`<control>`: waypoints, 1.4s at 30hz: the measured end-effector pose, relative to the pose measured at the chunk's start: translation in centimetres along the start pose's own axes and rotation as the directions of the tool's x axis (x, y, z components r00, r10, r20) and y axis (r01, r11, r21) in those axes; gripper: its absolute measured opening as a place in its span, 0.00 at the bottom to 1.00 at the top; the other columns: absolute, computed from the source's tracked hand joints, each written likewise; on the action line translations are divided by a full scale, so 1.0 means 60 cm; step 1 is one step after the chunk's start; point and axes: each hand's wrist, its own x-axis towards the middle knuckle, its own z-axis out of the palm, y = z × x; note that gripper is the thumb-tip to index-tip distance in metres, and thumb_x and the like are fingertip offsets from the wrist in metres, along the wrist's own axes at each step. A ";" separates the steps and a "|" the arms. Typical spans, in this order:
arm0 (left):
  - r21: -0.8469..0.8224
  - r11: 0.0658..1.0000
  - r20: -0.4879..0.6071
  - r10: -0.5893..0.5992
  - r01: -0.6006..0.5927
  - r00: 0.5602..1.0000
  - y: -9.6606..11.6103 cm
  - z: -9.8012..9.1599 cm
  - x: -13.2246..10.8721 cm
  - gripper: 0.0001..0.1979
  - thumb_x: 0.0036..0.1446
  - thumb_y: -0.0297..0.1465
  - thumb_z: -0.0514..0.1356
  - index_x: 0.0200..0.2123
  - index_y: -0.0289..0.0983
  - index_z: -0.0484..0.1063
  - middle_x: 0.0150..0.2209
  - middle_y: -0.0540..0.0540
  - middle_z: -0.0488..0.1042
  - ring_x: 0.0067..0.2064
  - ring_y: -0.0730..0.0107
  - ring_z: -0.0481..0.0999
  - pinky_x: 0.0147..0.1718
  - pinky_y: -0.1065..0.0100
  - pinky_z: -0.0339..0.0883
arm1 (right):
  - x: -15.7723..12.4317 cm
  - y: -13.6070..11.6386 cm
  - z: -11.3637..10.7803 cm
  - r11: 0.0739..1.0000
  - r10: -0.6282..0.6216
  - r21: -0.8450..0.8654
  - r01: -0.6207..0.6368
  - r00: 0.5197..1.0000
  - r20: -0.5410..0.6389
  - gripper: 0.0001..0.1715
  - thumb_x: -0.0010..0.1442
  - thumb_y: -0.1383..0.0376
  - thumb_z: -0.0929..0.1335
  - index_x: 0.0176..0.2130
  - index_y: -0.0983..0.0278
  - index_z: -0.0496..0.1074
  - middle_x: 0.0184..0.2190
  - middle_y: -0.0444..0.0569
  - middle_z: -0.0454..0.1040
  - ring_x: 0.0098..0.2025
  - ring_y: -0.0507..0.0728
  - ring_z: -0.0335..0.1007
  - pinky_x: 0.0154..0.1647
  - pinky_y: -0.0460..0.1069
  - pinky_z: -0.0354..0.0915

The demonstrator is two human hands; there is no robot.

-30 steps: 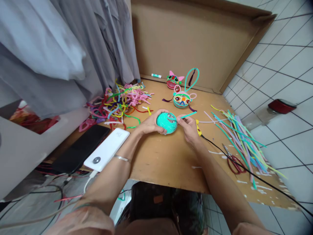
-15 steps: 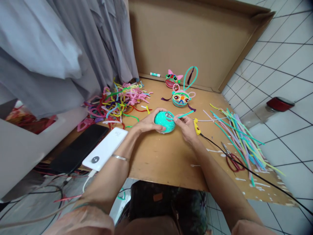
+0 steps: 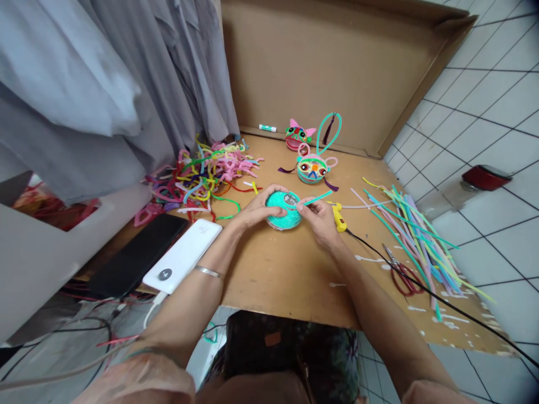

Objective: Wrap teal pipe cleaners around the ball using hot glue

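A round ball wrapped in turquoise pipe cleaner [image 3: 283, 215] rests in my left hand [image 3: 256, 212], whose fingers and thumb close around its left side. Near the top of the ball a small grey, uncovered patch [image 3: 290, 199] shows. My right hand [image 3: 319, 220] pinches a turquoise pipe cleaner [image 3: 318, 198] at the ball's right edge, and its free end sticks out up and to the right. Just right of that hand lies a yellow-handled glue gun or similar corded tool [image 3: 339, 219].
Two finished animal-face figures [image 3: 312, 168] stand behind the ball. At left are tangled pipe cleaners [image 3: 219, 163], a black phone [image 3: 138, 255] and a white power bank [image 3: 183, 255]. Straight pipe cleaners [image 3: 415, 235] and red-handled scissors [image 3: 405, 275] lie at right, crossed by a black cord [image 3: 387, 262].
My left thumb has moved up across the ball's front, and the ball is turned slightly. My right hand keeps its pinch on the pipe cleaner close to the ball.
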 end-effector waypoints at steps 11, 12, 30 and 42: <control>-0.084 0.996 -0.048 0.001 -0.005 0.999 -0.008 0.001 0.002 0.28 0.45 0.44 0.66 0.49 0.38 0.69 0.49 0.45 0.74 0.50 0.58 0.73 0.48 0.63 0.67 | -0.001 -0.004 0.006 1.000 0.001 0.020 -0.001 1.000 -0.029 0.18 0.43 0.51 0.75 0.27 0.61 0.73 0.24 0.42 0.71 0.28 0.51 0.63 0.31 0.48 0.62; -0.117 0.993 -0.048 0.007 -0.012 0.999 -0.013 0.003 0.005 0.27 0.48 0.46 0.64 0.48 0.38 0.70 0.50 0.44 0.75 0.50 0.59 0.73 0.48 0.63 0.67 | -0.001 -0.005 0.006 1.000 -0.001 0.019 0.002 1.000 -0.030 0.17 0.43 0.52 0.75 0.27 0.61 0.73 0.24 0.42 0.72 0.28 0.52 0.63 0.31 0.48 0.62; -0.267 0.964 -0.276 -0.089 0.012 0.957 -0.012 0.030 0.019 0.17 0.46 0.42 0.63 0.36 0.36 0.73 0.38 0.47 0.77 0.39 0.67 0.73 0.40 0.67 0.66 | -0.003 -0.007 0.009 0.999 -0.020 -0.029 0.020 1.000 -0.014 0.15 0.45 0.54 0.74 0.28 0.62 0.73 0.24 0.43 0.73 0.28 0.52 0.66 0.32 0.48 0.63; -0.252 0.967 -0.276 -0.091 0.019 0.957 -0.003 0.031 0.019 0.15 0.42 0.38 0.60 0.34 0.37 0.72 0.34 0.48 0.76 0.36 0.67 0.72 0.37 0.67 0.64 | -0.003 -0.006 0.008 0.998 -0.021 -0.062 0.021 1.000 -0.010 0.17 0.46 0.51 0.74 0.28 0.61 0.73 0.24 0.43 0.72 0.27 0.52 0.64 0.31 0.48 0.62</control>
